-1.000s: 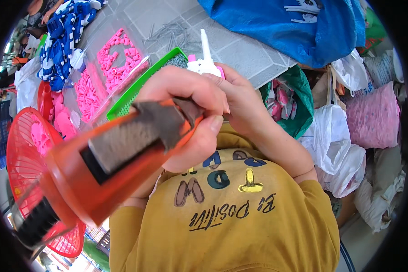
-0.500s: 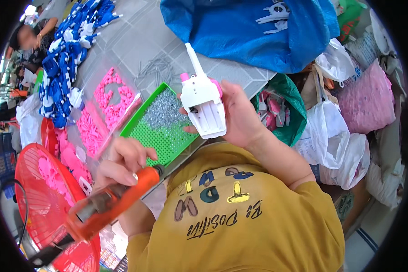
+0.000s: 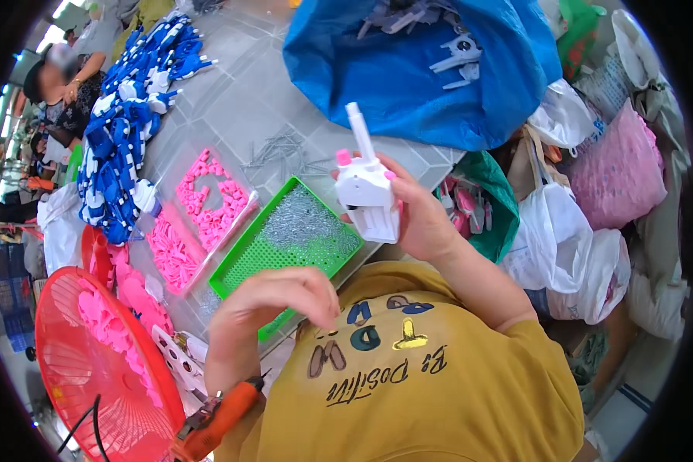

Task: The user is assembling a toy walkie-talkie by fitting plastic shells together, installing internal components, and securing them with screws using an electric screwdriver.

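The left hand (image 3: 273, 304), having let go of the orange electric screwdriver (image 3: 215, 420) now lying below it, hovers half-curled and empty over the green plastic screw tray (image 3: 242, 269); the right hand (image 3: 416, 215) stays closed around the white plastic toy part (image 3: 368, 196).

Tray (image 3: 242, 269) left of toy (image 3: 368, 199)

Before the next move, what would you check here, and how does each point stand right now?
1. White plastic toy part firmly gripped in the right hand: ok.
2. Left hand free to pick: ok, nothing visibly held.
3. Green tray of small metal pieces close to the left hand: ok.
4. Orange power tool set down near the left forearm: ok.
5. Which spot on the toy part takes a piece: cannot tell.
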`<state>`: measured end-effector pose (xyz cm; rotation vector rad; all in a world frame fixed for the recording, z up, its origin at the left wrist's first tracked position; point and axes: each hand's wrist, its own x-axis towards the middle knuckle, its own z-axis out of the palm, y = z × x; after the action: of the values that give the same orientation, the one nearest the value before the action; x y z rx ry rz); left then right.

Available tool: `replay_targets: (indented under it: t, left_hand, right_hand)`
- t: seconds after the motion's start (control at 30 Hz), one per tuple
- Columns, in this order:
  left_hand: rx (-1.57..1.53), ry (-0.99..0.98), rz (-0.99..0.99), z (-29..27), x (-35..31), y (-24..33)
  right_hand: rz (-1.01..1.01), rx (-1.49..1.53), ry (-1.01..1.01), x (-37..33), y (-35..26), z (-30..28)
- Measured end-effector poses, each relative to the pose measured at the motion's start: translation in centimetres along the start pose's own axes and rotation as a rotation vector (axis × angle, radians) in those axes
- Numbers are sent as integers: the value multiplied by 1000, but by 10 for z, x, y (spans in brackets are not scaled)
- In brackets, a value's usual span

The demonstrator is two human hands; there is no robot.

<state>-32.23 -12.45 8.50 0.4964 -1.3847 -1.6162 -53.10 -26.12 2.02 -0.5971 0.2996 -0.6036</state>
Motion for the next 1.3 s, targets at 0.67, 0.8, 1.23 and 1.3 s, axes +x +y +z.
replay_targets:
  t: [0.67,0.8,1.23,1.3]
  left_hand:
    - [443,772,-31,-29,61,4]
    - [423,826,-27,-22,87,-3]
    - [929,691,-17,-31,85,-20]
    - [839,751,-63,-26,85,-22]
  right_hand:
    - [-205,-706,191,0,-21,28]
    - [-328,-1117,233,-3,-17,23]
    - [-546,-1135,11,32,-28,35]
    - [-408,-960,115,30,-26,32]
